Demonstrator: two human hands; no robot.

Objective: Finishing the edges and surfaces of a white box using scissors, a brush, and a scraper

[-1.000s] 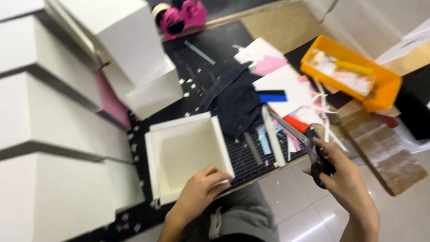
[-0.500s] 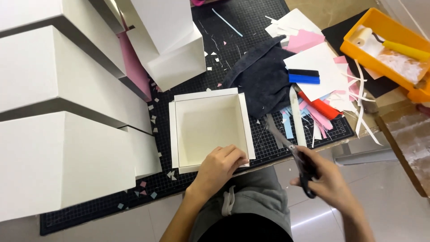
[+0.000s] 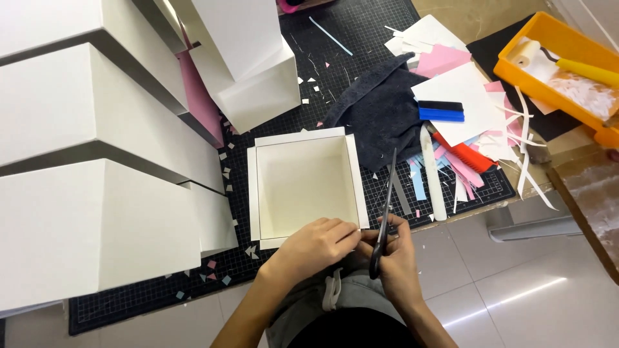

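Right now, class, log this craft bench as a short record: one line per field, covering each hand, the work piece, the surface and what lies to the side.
Left hand: left hand presses the near right corner of the open white box
Right hand: right hand grips black scissors, blades pointing away along the box's right flap
Surface: black cutting mat, strewn with paper scraps
Left side: stacked white boxes
Right side: dark cloth, orange tray
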